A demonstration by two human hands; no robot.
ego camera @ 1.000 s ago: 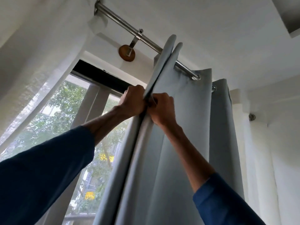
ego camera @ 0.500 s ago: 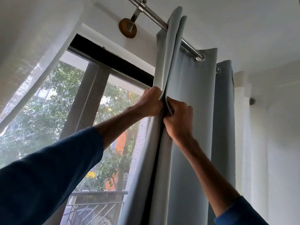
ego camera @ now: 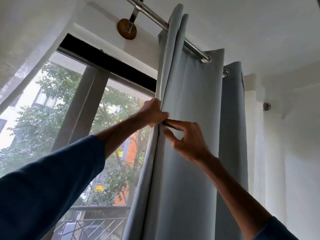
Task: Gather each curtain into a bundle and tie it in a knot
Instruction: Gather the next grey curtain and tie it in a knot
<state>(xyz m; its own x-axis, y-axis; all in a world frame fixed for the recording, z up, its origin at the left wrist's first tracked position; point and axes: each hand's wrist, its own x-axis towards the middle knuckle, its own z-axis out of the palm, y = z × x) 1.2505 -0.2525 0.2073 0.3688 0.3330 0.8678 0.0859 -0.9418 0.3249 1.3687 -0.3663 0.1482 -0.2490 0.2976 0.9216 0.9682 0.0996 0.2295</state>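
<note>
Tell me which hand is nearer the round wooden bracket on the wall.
Left. The left hand grips the curtain below and right of the wooden bracket; the right hand is lower and farther right.

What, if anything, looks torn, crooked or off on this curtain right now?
Nothing stands out: the pale grey-blue fabric curtain hangs straight from the silver metal rod, untorn, its leading folds gathered in the grip of the left hand.

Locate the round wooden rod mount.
Head view, top centre-left: the wooden mount is on the wall above the window, just left of the grey curtain.
</note>
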